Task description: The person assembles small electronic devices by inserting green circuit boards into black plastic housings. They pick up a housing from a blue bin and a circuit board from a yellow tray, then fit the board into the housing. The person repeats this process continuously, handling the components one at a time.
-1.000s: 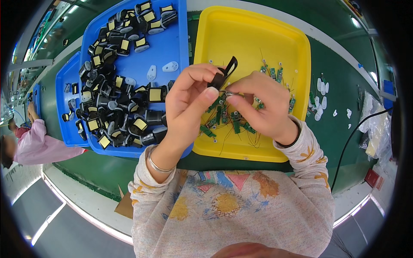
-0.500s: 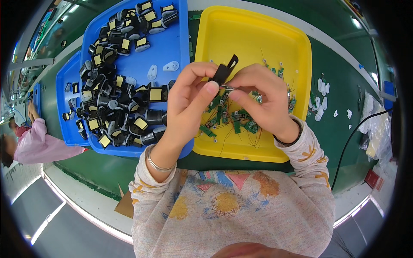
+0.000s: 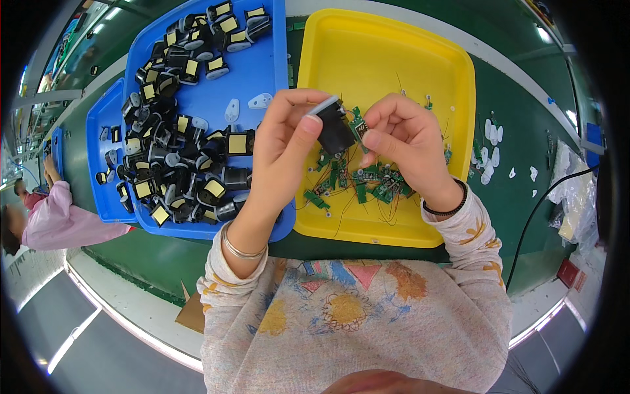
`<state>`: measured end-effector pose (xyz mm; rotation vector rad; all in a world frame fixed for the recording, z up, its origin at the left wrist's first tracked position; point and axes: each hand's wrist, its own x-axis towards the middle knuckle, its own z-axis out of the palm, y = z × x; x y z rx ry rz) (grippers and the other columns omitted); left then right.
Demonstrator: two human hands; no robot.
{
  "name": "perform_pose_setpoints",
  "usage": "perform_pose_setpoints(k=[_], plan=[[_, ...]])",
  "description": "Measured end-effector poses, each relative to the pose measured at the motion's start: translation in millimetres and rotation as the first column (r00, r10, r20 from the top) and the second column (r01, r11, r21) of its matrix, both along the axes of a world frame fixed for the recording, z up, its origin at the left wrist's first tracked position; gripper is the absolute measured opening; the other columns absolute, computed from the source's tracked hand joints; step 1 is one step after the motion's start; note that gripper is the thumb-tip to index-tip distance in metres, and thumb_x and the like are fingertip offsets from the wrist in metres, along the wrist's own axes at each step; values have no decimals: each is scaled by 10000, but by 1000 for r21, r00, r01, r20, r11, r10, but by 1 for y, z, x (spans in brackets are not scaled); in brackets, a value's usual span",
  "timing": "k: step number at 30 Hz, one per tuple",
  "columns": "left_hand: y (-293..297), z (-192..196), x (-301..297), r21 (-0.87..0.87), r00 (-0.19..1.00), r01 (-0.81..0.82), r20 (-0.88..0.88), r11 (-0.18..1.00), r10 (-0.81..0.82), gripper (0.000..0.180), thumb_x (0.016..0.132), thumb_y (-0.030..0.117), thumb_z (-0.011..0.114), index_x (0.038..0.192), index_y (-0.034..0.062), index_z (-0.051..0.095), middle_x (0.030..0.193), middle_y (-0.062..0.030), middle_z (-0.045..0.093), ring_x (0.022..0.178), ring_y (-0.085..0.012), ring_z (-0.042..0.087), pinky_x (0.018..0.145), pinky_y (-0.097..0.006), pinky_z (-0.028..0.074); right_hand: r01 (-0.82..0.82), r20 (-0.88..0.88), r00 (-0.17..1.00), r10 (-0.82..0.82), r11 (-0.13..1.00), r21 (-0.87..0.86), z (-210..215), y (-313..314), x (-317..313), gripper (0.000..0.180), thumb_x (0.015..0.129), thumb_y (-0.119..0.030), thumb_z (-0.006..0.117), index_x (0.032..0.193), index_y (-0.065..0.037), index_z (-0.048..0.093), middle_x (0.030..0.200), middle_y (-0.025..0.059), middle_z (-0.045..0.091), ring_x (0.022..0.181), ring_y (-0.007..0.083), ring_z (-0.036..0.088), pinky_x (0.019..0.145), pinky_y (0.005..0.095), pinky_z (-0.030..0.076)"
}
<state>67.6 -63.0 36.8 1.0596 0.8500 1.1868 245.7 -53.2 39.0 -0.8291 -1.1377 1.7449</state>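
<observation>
My left hand (image 3: 283,148) grips a small black boxy part (image 3: 333,129) between thumb and fingers, held above the yellow tray (image 3: 407,52). My right hand (image 3: 405,141) pinches a small green circuit board (image 3: 358,125) against the side of that black part. Under both hands, several green circuit boards with thin wires (image 3: 367,184) lie in the tray's near half. To the left, a blue tray (image 3: 266,59) holds a heap of black parts with yellow labels (image 3: 184,157).
A second blue tray (image 3: 105,131) lies further left. White plastic pieces (image 3: 491,148) dot the green table (image 3: 525,118) right of the yellow tray. A black cable (image 3: 538,210) runs at the right. A person in a pink sleeve (image 3: 59,223) works at far left.
The black part has turned in my left hand, from a thin upright strip to its broad face. My right hand has brought the green board up against it.
</observation>
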Motion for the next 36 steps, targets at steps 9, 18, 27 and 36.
perform_pose_setpoints(k=[9,18,27,36], plan=[[0,-3,1,-137,995,80,72,987,-71,331,835,75,556,1139,9,441,974,-75,589,813,-81,524,677,-203,407,-18,-84,996,8,992,-122,-2,3,1,95,801,-42,603,856,1,540,715,42,589,564,91,575,542,193,469],[-2,-8,5,-33,998,56,-32,998,-57,371,852,159,552,1163,15,410,1073,-181,566,898,-149,570,750,-245,451,-2,-86,996,-8,993,-117,-2,1,-1,97,804,-48,604,836,-5,524,790,62,595,576,78,571,551,197,483],[0,-13,5,156,992,87,-102,984,-71,359,855,77,518,1185,18,389,1151,-224,507,1028,-214,536,835,-289,439,-39,-46,998,36,997,-65,-2,2,0,109,807,-63,608,833,-3,521,909,81,587,593,72,569,551,192,487],[1,-6,-1,242,894,157,-447,958,-34,371,834,39,520,1191,-6,433,1216,-176,484,906,-139,524,760,-251,429,-84,58,994,90,991,-103,2,1,2,137,800,-88,622,846,7,535,693,18,554,580,72,562,537,194,471]])
